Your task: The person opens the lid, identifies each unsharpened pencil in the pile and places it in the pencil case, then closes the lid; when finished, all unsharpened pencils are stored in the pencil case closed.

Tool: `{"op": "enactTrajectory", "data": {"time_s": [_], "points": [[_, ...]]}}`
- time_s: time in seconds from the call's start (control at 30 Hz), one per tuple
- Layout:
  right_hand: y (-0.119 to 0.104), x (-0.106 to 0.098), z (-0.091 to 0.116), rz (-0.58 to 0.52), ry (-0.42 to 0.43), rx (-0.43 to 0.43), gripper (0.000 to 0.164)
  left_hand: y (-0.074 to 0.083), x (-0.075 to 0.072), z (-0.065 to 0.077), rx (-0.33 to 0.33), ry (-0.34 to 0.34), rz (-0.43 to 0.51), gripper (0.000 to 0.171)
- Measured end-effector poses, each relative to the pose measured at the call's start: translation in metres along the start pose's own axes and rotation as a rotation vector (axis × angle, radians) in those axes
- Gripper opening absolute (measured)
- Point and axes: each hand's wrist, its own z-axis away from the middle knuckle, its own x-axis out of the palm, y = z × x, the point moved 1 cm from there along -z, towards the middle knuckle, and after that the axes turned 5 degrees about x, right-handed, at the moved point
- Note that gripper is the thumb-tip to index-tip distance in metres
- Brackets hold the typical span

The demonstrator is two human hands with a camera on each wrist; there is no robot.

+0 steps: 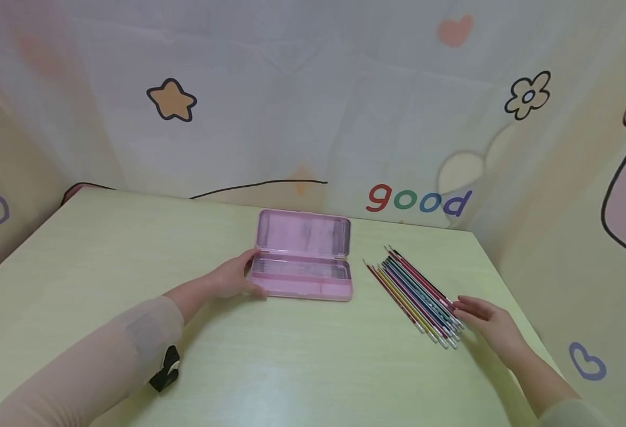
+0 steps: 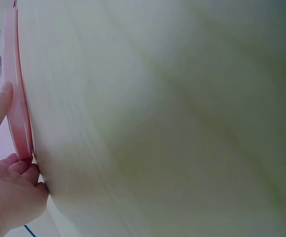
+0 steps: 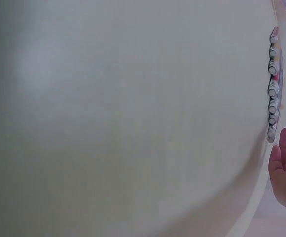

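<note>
While the left hand [image 1: 232, 279] curls its fingers round the left end of the open, flat pink rectangular pencil case [image 1: 303, 256], glossy inside, the right hand [image 1: 486, 323] lies relaxed, fingers straight, touching the silver-capped ends of slim coloured pencils [image 1: 415, 294] fanned right of that case on the smooth pale-green table [image 1: 291, 362].

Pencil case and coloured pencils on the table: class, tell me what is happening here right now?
A person sits at a pale green table with an open pink pencil case in front of them. The left hand holds the case at its left end, thumb on the rim. To the right lies a row of coloured pencils, side by side, none in the case yet. The right hand rests open at their near ends, fingers straight, gripping nothing.
</note>
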Motion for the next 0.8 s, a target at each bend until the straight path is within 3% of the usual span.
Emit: {"op": "enactTrajectory", "data": {"time_s": [0.57,0.8], "points": [[0.018,0.001,0.019,0.009,0.116,0.090,0.055,0.000,0.000,0.000,0.015,0.004,-0.021,0.106],[0.020,0.005,0.021,0.080,0.160,0.088,0.046,0.000,0.001,0.001,0.007,-0.005,-0.018,0.106]]}}
